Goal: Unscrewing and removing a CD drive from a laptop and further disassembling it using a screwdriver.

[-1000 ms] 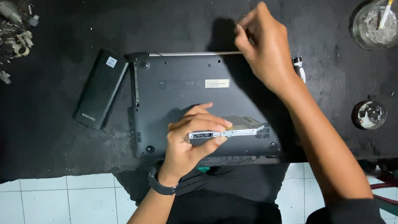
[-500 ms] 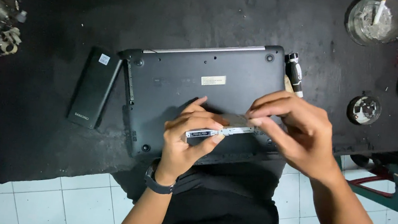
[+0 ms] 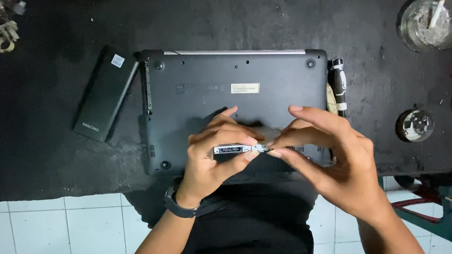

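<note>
Frame centre: left hand (image 3: 213,157) fingers closed on small silver bracket (image 3: 237,148), held above overturned dark grey laptop (image 3: 230,96). Right hand (image 3: 328,157) fingers pinched on bracket's right end. Pale rectangular label (image 3: 245,88) on laptop base, centre. Black slab-shaped battery (image 3: 105,94) left of laptop, small white square sticker at top corner. Glass ashtray (image 3: 431,23) upper right; round tin (image 3: 414,125) right; black table (image 3: 194,8) beneath.
</note>
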